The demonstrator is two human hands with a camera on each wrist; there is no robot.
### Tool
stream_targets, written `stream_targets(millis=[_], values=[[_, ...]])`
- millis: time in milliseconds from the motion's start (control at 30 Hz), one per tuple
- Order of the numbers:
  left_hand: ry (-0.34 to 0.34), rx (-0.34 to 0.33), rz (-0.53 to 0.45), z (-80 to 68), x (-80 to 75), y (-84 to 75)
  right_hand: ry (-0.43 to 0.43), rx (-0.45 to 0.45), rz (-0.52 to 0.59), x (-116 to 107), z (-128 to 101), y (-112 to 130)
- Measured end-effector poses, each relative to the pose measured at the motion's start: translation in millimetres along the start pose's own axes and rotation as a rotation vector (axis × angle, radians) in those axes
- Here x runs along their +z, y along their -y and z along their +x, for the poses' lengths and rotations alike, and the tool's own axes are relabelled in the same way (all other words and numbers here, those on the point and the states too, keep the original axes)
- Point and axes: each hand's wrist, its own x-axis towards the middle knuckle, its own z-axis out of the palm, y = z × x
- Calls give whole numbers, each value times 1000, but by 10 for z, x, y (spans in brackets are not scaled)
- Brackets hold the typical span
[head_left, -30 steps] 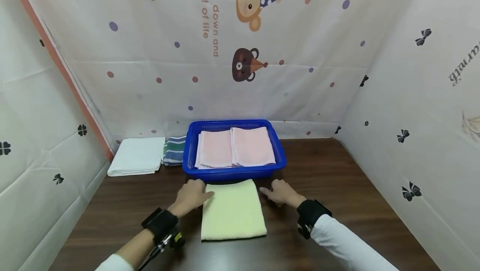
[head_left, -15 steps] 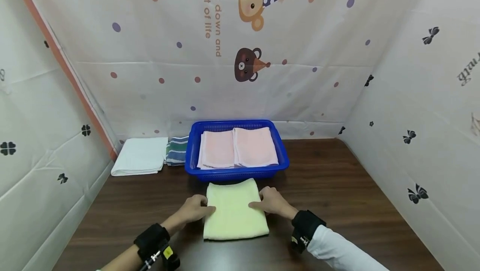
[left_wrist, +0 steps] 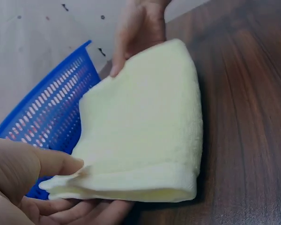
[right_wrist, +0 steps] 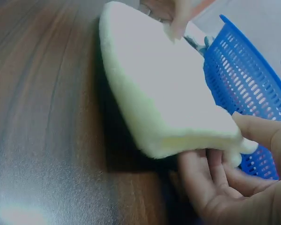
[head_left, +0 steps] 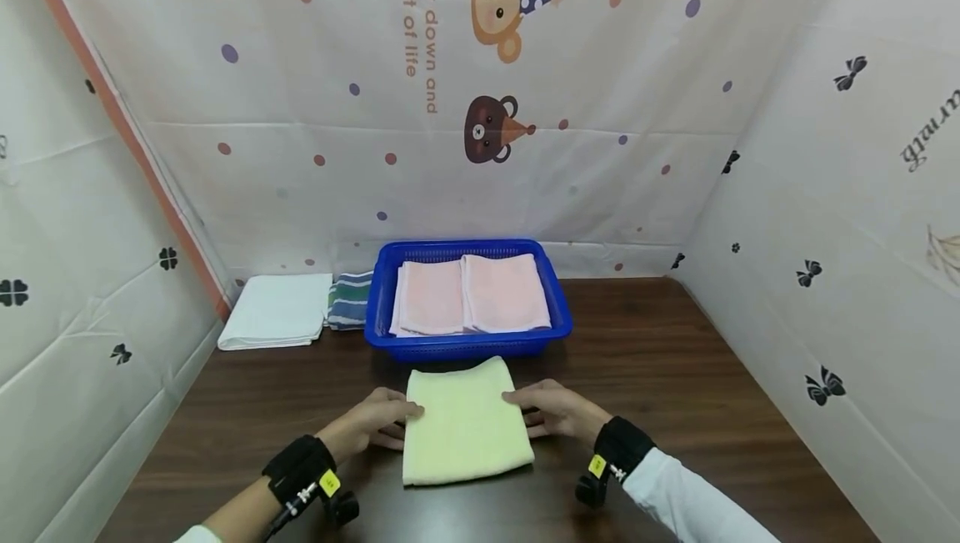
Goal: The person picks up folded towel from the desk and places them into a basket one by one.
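Hands — left (head_left: pixel 371 426) & right (head_left: pixel 555 411) — pinch yellow towel (head_left: pixel 463 422).

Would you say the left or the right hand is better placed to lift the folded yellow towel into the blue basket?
Neither clearly: the left hand and right hand each pinch an opposite side edge of the yellow towel, thumb above, fingers beneath, directly before the blue basket. Lifting together looks best.

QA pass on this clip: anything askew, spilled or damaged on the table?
Nothing stands out. The yellow towel is neatly folded, held at its sides by the left hand and right hand. Two pink towels lie flat in the blue basket; the white towel and striped towel sit folded beside it.
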Motion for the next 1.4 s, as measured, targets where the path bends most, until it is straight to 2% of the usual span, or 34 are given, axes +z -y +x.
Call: stream_targets(millis=[167, 233, 300, 467, 567, 633, 733, 833, 900, 967, 1000, 1033, 1100, 1167, 1233, 1300, 1333, 1400], values=[[5, 30, -8, 16, 15, -20, -19, -83, -107, 25, -14, 30], [21, 46, -12, -36, -10, -68, -17, -119, -142, 31, -79, 96], [75, 75, -26, -144, -65, -148, 7, -151, -166, 27, -187, 191], [249, 222, -68, -510, -336, -523, 83, -198, -168, -29, -516, 552], [256, 309, -43, -607, -527, -836, 90, -226, -162, -92, -607, 868], [216, 330, 7, -563, -634, -1060, 65, -252, -180, -133, -575, 1103], [135, 311, 70, -310, -762, -1411, 15, -288, -215, -210, -352, 1469], [60, 268, 123, 35, -856, -1723, -42, -275, -252, -274, -5, 1782], [24, 224, 139, 244, -902, -1859, -70, -235, -255, -285, 209, 1917], [-3, 169, 164, 486, -914, -1888, -85, -175, -238, -269, 398, 1970], [1, 146, 184, 574, -906, -1862, -99, -138, -226, -250, 475, 1965], [28, 121, 196, 840, -932, -1776, -117, -104, -217, -230, 548, 1942], [27, 64, 282, 1342, -911, -1559, -164, -42, -240, -199, 706, 1844], [38, 41, 403, 1960, -882, -1280, -229, 27, -322, -198, 894, 1717], [11, 42, 583, 2443, -815, -1084, -261, 91, -401, -320, 1208, 1551], [-54, 58, 758, 2428, -659, -1082, -272, 143, -468, -508, 1602, 1389], [-77, 77, 825, 2338, -580, -1121, -269, 156, -504, -627, 1837, 1301], [-144, 99, 914, 1977, -407, -1270, -266, 173, -553, -860, 2254, 1129]])
